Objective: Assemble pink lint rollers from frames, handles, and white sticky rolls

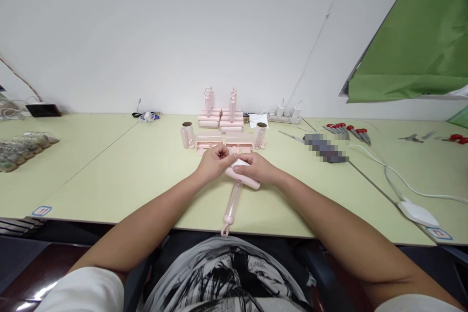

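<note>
My right hand point(258, 168) is wrapped around a pink roll point(250, 183) with a white upper face, tilted above the table. At its upper left end, my left hand point(216, 162) is closed in a pinch with the thumb touching the roll; what lies between those fingers is hidden. Below the roll, a clear tube point(233, 200) with a pink cap and loop lies at the table's front edge. Just beyond my hands stand two open pink boxes point(238, 147) point(209, 146) with small parts inside, flanked by upright pink rolls with brown hollow cores point(187, 135) point(261, 135).
Against the wall, stacked pink cases point(231, 122) carry upright clear tubes point(233, 105). To the right are a blurred-out object point(326, 148), a white cable with a white device point(419, 212) and red-handled tools point(338, 129). Bagged items point(25, 148) lie far left.
</note>
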`<state>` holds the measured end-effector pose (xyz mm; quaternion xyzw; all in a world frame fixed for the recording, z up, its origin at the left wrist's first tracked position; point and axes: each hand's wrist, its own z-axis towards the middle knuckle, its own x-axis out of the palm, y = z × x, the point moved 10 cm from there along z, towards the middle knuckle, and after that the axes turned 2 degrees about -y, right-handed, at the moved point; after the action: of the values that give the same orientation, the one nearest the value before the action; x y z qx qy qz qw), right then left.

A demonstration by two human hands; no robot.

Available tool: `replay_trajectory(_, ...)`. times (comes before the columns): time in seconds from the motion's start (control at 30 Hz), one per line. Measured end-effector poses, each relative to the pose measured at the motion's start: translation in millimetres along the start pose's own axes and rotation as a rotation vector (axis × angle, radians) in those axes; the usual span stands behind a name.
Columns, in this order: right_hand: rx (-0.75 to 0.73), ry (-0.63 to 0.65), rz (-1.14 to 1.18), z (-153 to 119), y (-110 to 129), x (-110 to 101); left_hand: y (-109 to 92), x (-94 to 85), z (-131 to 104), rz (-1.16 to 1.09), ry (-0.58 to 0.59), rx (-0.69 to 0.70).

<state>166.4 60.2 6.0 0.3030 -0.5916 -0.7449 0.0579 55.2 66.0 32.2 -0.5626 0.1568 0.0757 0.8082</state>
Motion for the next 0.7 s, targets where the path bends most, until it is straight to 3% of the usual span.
replay_trajectory(0.3, -0.008, 0.058, -0.034, 0, -2, 5, 9, 10.8, 0, -0.088, 0.118, -0.034)
replay_trajectory(0.7, -0.041, -0.003, -0.08, -2, 10, 8, 11, 6.7, -1, -0.107, 0.099, -0.118)
